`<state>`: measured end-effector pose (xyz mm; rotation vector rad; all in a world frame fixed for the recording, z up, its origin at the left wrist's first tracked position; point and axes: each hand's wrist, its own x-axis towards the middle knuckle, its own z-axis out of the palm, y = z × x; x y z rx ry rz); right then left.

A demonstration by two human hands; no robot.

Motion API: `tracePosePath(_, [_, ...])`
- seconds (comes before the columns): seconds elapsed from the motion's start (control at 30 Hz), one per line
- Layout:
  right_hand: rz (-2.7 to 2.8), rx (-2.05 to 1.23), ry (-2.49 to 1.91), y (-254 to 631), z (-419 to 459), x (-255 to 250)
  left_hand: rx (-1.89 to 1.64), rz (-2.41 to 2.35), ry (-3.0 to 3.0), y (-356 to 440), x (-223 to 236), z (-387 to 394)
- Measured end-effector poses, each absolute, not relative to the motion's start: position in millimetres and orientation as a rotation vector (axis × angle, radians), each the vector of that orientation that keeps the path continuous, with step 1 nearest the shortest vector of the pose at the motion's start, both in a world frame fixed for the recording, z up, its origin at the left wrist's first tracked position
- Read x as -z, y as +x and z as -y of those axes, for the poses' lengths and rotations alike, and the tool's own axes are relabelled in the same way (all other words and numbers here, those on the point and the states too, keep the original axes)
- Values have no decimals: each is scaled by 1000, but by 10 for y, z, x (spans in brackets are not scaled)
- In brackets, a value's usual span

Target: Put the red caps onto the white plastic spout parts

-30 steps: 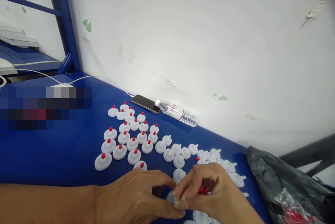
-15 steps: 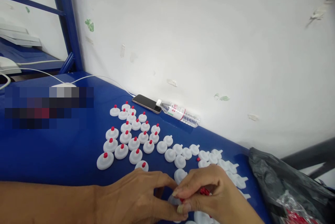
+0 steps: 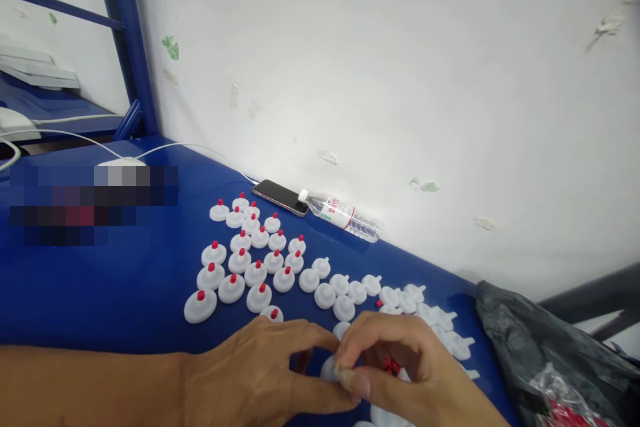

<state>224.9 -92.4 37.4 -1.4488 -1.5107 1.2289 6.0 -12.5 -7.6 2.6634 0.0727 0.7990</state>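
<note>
My left hand grips a round white plastic nozzle lid between thumb and fingers, close to the blue tabletop. Pinched at the top of that lid are the thumb and forefinger of my right hand; the pinch hides whatever lies inside it. Small red caps show in the hollow of my right palm. Just beyond my left hand stands a white lid with a red cap on its nozzle. Bare white lids lie past my right hand, some partly covered by it.
Several red-capped lids stand in a group at the middle left. A phone on a cable and a clear water bottle lie along the wall. At the right edge is a dark plastic bag with red pieces in clear film.
My right thumb and forefinger have shifted slightly on the lid, and the red piece seen between them before is now hidden. My left hand keeps its hold almost unmoved.
</note>
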Motion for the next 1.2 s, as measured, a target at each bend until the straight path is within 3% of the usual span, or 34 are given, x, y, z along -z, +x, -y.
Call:
tracePosePath(0.37, [1521,-1176,-1344,2200,925,-392,-749,-52,2841,25,8,54])
tracePosePath(0.57, [1500,-1128,-1481,2153,940,-443,-865,-33,2857,55,8,24])
tracePosePath(0.73, [1432,-1068,-1582,2117,979,-492,-768,-60,2846,60,6,14])
tracePosePath(1.03, [1318,-1441,-1327,2113,940,-319,-715,-90,2866,53,-93,47])
tracePosePath(1.2, [1146,-1632,-1164,2068,963,-292,-913,-33,2811,91,-60,80])
